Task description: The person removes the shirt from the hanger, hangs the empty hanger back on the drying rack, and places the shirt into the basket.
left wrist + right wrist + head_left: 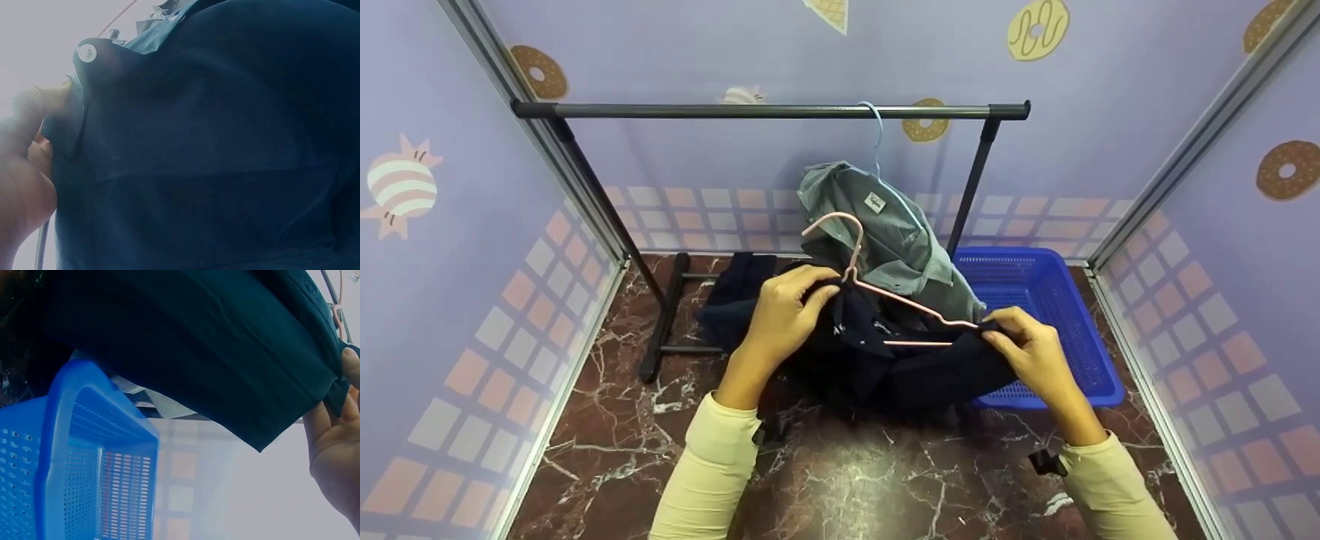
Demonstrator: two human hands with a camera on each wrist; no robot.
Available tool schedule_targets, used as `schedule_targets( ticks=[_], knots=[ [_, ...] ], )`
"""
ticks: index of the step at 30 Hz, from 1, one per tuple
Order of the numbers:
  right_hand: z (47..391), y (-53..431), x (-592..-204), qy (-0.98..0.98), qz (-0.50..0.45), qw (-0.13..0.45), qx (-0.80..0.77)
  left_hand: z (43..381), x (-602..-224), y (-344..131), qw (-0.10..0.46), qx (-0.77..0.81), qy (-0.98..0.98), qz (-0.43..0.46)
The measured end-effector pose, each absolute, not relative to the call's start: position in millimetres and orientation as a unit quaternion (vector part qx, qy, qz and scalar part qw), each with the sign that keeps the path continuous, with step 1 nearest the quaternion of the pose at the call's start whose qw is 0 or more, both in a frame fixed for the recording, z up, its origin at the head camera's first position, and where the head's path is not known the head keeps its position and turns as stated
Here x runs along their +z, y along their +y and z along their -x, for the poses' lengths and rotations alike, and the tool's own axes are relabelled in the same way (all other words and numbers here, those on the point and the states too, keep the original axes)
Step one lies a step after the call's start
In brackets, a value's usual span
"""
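A dark navy shirt (937, 375) hangs between both hands above the floor, with a pink hanger (911, 301) partly inside it. The hanger's hook points up and its right arm shows above the cloth; its left side is hidden. My left hand (786, 309) pinches the shirt beside the hanger's neck. At the hanger's right end, my right hand (1030, 349) pinches the shirt between thumb and fingers. In the left wrist view, a white button (87, 53) shows near the left fingers. The right wrist view has the right hand (337, 450) at the cloth's edge.
A black garment rack (720, 112) stands behind. From its bar a grey-green shirt (900, 247) hangs on a light blue hanger (877, 142). A blue perforated basket (1110, 386) sits on the marbled floor (840, 480) at the right. Patterned walls enclose the space.
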State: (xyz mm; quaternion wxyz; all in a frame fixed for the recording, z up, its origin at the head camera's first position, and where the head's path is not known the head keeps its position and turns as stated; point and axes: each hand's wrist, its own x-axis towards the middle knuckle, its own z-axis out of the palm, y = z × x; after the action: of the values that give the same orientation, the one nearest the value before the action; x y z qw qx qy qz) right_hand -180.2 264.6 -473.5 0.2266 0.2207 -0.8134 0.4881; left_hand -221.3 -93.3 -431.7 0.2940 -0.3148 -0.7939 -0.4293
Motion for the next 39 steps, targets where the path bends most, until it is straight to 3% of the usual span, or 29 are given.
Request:
schedule_targets(
  ticks=[17,39],
  knots=[
    [192.6,288.3,-524.4,-0.800,-0.179,0.207,0.533,220.6,-431.0,-95.1,0.298,-0.422,-0.796,0.315],
    [181.1,272.8,-559.1,-0.799,-0.109,0.137,0.575,216.0,-430.9,-88.5,0.296,-0.411,-0.796,0.331]
  ],
)
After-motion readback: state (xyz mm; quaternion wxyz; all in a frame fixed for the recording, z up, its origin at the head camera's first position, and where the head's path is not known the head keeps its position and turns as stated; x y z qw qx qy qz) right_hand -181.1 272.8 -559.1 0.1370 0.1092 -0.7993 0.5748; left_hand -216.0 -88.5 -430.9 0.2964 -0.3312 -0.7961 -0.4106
